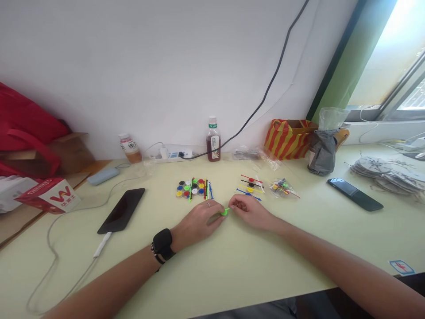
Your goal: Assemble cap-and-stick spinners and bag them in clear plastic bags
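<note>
My left hand (199, 221) and my right hand (250, 212) meet over the pale table (232, 266), both pinching a small green disc-and-stick piece (225, 212) between their fingertips. Just behind the left hand lies a cluster of coloured round caps with thin sticks (194, 188). Behind the right hand lie assembled coloured sticks with discs (250, 185). A small clear bag of the same parts (283, 188) sits to their right. A black watch is on my left wrist.
A black phone on a white cable (121, 209) lies at left, another dark phone (354, 193) at right. Along the wall stand two drink bottles (213, 139), a power strip (171, 154), a striped bag (288, 138) and a grey bag (322, 150). A red box (49, 195) sits far left.
</note>
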A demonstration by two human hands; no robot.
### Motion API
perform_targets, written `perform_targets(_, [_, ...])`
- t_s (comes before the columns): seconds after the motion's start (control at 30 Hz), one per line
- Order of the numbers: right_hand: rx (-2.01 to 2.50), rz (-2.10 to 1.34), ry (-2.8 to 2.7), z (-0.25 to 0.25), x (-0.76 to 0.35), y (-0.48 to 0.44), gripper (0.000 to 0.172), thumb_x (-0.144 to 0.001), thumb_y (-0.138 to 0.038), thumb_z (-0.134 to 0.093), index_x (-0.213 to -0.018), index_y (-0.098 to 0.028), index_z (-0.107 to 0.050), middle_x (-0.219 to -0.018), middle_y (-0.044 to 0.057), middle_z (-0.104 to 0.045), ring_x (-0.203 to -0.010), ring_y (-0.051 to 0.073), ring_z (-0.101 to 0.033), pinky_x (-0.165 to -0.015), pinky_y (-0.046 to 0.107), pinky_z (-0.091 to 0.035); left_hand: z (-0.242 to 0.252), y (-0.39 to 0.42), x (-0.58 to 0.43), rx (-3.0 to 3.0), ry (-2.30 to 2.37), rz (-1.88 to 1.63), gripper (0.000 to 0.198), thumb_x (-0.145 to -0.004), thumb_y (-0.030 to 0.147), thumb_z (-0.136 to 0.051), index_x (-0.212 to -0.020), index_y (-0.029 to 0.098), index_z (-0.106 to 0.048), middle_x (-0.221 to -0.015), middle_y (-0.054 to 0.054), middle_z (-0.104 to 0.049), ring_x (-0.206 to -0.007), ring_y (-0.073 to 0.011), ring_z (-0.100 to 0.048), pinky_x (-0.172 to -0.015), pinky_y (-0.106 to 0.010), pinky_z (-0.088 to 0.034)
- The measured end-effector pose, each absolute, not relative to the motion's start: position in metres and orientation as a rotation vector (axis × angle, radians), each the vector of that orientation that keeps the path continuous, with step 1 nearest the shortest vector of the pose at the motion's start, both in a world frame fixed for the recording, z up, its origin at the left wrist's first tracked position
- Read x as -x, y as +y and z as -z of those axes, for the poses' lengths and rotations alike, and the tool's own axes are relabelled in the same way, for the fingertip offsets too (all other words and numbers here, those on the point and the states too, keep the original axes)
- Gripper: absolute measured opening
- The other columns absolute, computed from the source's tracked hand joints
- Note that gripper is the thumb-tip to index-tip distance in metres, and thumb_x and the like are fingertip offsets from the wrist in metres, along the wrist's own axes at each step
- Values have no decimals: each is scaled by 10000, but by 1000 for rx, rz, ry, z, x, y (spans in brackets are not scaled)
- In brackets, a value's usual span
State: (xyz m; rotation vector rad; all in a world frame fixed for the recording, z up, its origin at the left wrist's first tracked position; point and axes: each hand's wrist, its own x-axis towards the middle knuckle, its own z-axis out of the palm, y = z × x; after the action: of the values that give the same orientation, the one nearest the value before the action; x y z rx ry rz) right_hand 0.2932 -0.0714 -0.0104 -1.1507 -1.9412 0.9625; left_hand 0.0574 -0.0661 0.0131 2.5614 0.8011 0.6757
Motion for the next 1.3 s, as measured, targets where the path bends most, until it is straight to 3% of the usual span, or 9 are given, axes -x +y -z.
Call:
perform_targets(0.33, [1196, -831, -1996, 8, -293, -77, 93, -915, -189, -557, -947, -213, -641, -887, 25, -638, -721, 158, -542, -607, 276, -430, -15, -66, -55, -2511, 783, -730, 141, -913, 293, -700, -1049, 264, -680, -1236, -79, -678, -1191, -275, -618, -1046, -456, -509])
perform_targets(0.53, [1272, -835, -1856, 5, -295, -92, 504, -931, -318, -613, -1422, -285, -504, -1231, 87, -574, -728, 148, -583, -650, 325, -524, -13, -66, -51, -2450, 969, -980, 299, -962, 331, -660, -1252, 275, -616, -1318, -79, -638, -1264, -276, -565, -1114, -479, -451])
perform_targets(0.6, [1276, -845, -1841, 1, -295, -96, 397, -938, -367, -623, -1322, -279, -578, -1255, 89, -550, -707, 137, -571, -651, 331, -525, -13, -65, -51, -2435, 1013, -1027, 263, -987, 322, -622, -1245, 270, -617, -1273, -75, -654, -1245, -275, -568, -1105, -477, -448])
perform_targets(0.67, [1229, -865, -1841, -4, -296, -96, 227, -963, -440, -596, -945, -227, -672, -1123, 77, -576, -684, 137, -546, -633, 326, -501, -13, -65, -51, -2428, 1047, -1061, 233, -1006, 316, -593, -1230, 261, -623, -1233, -75, -661, -1227, -275, -568, -1093, -472, -446])
perform_targets(0.73, [1154, -856, -1826, -9, -297, -94, 475, -992, -517, -541, -631, -207, -532, -923, 62, -562, -681, 153, -519, -617, 326, -463, -13, -64, -50, -2423, 1075, -1087, 223, -1015, 314, -581, -1227, 259, -625, -1221, -72, -657, -1224, -273, -561, -1090, -467, -437])
perform_targets(0.83, [1092, -764, -1769, -13, -300, -91, 571, -997, -560, -523, -564, -215, -385, -807, 51, -516, -687, 171, -487, -602, 330, -420, -12, -64, -50, -2418, 1088, -1092, 219, -1020, 310, -579, -1230, 262, -619, -1220, -66, -648, -1226, -267, -551, -1093, -458, -424])
perform_targets(1.0, [1120, -584, -1821, -8, -303, -86, 398, -980, -453, -579, -663, -231, -488, -815, 57, -563, -679, 183, -491, -621, 348, -428, -11, -64, -50, -2414, 1067, -1074, 222, -1025, 294, -570, -1241, 263, -611, -1210, -65, -642, -1200, -256, -559, -1074, -438, -438])
perform_targets(1.13, [1185, -322, -1919, -6, -321, -69, 156, -972, -381, -588, -927, -239, -635, -964, 95, -662, -949, 266, -598, -850, 418, -490, -11, -64, -49, -2409, 1061, -1055, 230, -1023, 286, -572, -1249, 266, -610, -1230, -65, -637, -1221, -256, -548, -1093, -439, -428])
perform_targets(1.3, [1463, -81, -1979, -2, -356, -45, 501, -956, -541, -589, -1359, -247, -544, -1323, 138, -622, -1313, 334, -510, -1100, 500, -424, -10, -63, -48, -2415, 1062, -1036, 235, -1023, 282, -569, -1255, 265, -605, -1226, -68, -637, -1225, -258, -545, -1099, -441, -425])
